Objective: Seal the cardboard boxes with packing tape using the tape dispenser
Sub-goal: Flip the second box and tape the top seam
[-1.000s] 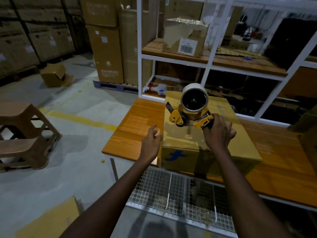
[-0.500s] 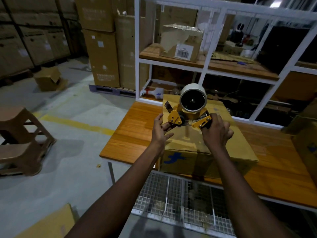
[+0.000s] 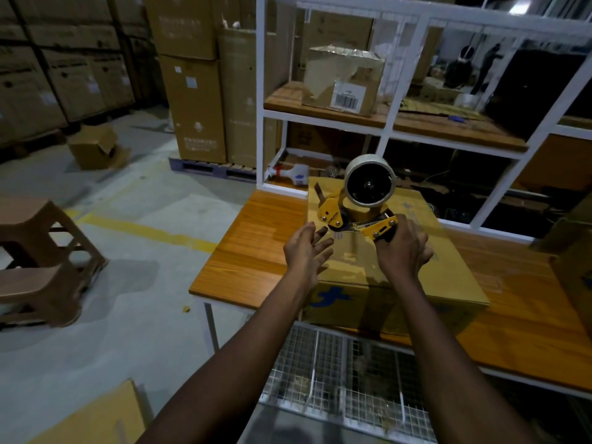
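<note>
Fingers point(image 3: 324, 244) of the left hand point(image 3: 304, 251) are spread and slack, holding nothing, their tips just beside the front end of the dispenser point(image 3: 333, 216); I cannot tell whether they touch it. The right hand point(image 3: 402, 248) has its fingers curled tight round the dispenser's handle, at the centre of the frame. By count: two hands, one yellow dispenser carrying one roll point(image 3: 368, 184), and one closed box point(image 3: 416, 277) with a blue mark on its near side, sitting on the one wooden table point(image 3: 253, 251). The dispenser is over the box's top, toward the far edge, tipped so the roll faces this way; whether it rests on the cardboard I cannot make out. One carton point(image 3: 344, 78) with a barcode label stands on the white rack point(image 3: 390, 129) behind, one spray bottle point(image 3: 293, 171) lies on the rack's lowest level, and one small open carton sits on the floor in the upper left. A second ago the left hand was lower, at the box's near left corner; it has since risen to the dispenser's nose, where it already was half a second ago. The right hand's grip looks unchanged.
</note>
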